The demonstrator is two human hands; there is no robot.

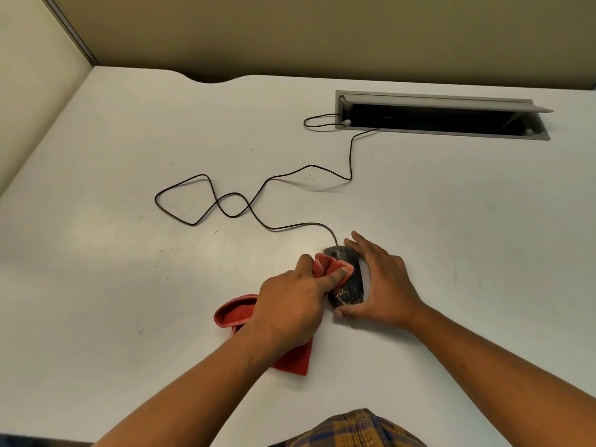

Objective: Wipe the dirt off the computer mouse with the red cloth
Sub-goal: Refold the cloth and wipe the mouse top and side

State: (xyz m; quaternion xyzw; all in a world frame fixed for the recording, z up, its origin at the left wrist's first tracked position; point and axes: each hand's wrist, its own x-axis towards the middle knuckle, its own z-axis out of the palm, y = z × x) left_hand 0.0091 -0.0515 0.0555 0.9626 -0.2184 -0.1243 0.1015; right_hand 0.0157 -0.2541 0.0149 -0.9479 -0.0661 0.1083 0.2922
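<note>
A black wired computer mouse (351,290) lies on the white desk, with pale dirt specks on its near end. My right hand (383,282) cups its right side, thumb at the near end and fingers along the far edge. My left hand (290,308) grips the red cloth (238,312) and presses a bunched part of it with the fingertips onto the mouse's front left top. The remainder of the cloth trails under my left wrist onto the desk.
The mouse's black cable (225,204) loops across the white desk (129,285) to an open grey cable hatch (442,116) at the back right. Beige partition walls (290,30) close the back and left. Small dark specks dot the desk.
</note>
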